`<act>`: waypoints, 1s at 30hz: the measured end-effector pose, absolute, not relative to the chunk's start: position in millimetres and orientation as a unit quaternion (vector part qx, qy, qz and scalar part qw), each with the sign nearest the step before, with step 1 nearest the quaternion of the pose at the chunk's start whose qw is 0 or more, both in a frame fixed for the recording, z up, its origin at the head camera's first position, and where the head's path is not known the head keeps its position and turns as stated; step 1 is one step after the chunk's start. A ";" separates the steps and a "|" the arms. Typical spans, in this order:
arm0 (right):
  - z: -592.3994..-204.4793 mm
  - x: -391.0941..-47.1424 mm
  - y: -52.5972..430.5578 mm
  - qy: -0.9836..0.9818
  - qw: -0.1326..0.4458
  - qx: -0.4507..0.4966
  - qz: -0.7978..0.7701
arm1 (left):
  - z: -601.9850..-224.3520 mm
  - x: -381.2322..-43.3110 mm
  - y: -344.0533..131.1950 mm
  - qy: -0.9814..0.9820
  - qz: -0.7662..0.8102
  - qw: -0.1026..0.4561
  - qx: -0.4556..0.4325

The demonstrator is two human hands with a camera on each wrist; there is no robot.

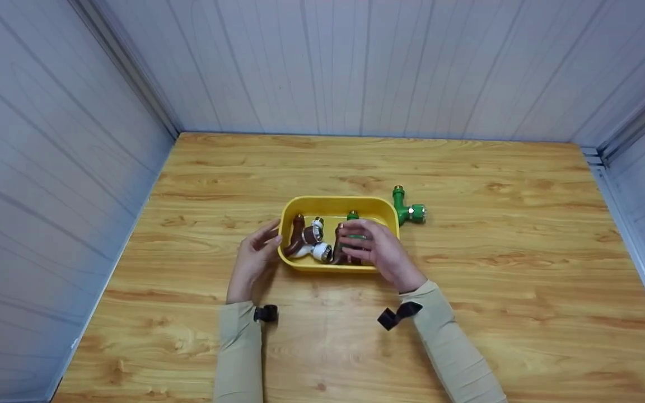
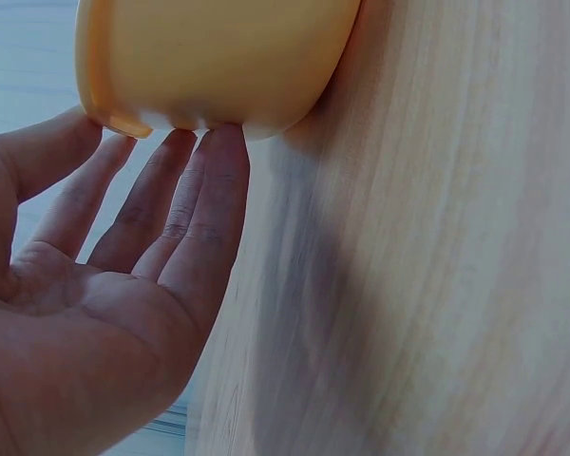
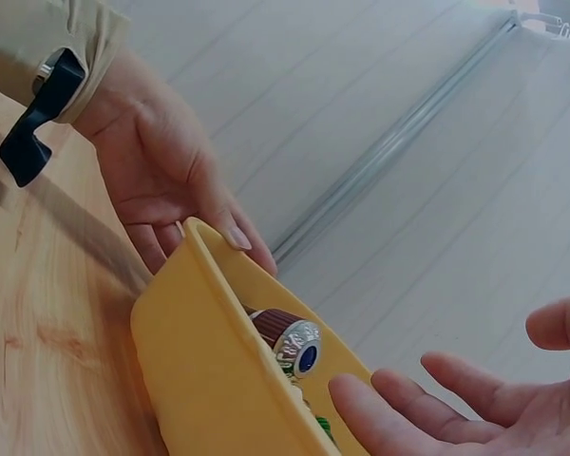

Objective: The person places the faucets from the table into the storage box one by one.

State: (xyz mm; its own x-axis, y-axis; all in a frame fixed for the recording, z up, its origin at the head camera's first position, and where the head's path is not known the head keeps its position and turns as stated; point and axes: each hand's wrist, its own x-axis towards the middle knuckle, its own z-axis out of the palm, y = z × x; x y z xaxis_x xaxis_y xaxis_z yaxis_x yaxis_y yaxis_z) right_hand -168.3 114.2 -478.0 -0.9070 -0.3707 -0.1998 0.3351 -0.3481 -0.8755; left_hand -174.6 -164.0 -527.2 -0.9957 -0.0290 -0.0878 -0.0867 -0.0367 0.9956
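Note:
A yellow plastic bin (image 1: 331, 268) sits on the table with several small angle valves inside. At its left end lie a brown valve (image 1: 297, 232) and a white valve (image 1: 321, 252). Another brown valve (image 1: 338, 243) and a green valve (image 1: 353, 215) are nearer the right, partly covered by the right hand. My left hand (image 1: 255, 254) touches the bin's left end, its extended fingertips (image 2: 226, 142) on the outer wall and the thumb at the rim. Over the bin's right half, my right hand (image 1: 378, 249) hovers with fingers (image 3: 418, 408) spread apart and nothing between them.
Just outside the bin's right end, another green angle valve (image 1: 399, 197) with a metal-ended knob lies on the wooden table (image 1: 513, 252). Pale panel walls (image 1: 333, 67) close in the back and both sides. Black straps (image 1: 266, 313) hang at both wrists.

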 end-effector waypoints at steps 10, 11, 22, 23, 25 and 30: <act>-473.6 -165.7 131.2 0.509 0.202 -0.033 -0.836 | -527.9 -174.7 -165.2 0.703 0.710 0.015 -0.037; -473.2 -165.2 132.9 0.510 0.200 -0.034 -0.836 | -528.4 -175.0 -165.5 0.704 0.709 0.011 -0.035; -472.5 -163.1 149.1 0.503 0.180 -0.031 -0.845 | -527.3 -174.5 -165.0 0.700 0.713 0.012 -0.033; -472.6 -162.9 150.5 0.501 0.179 -0.030 -0.846 | -527.1 -174.5 -164.7 0.699 0.715 0.014 -0.034; -472.5 -162.1 152.9 0.495 0.175 -0.025 -0.850 | -526.5 -174.3 -164.3 0.697 0.716 0.018 -0.037; -472.6 -160.7 159.2 0.497 0.169 -0.027 -0.851 | -526.6 -174.4 -164.1 0.695 0.717 0.019 -0.041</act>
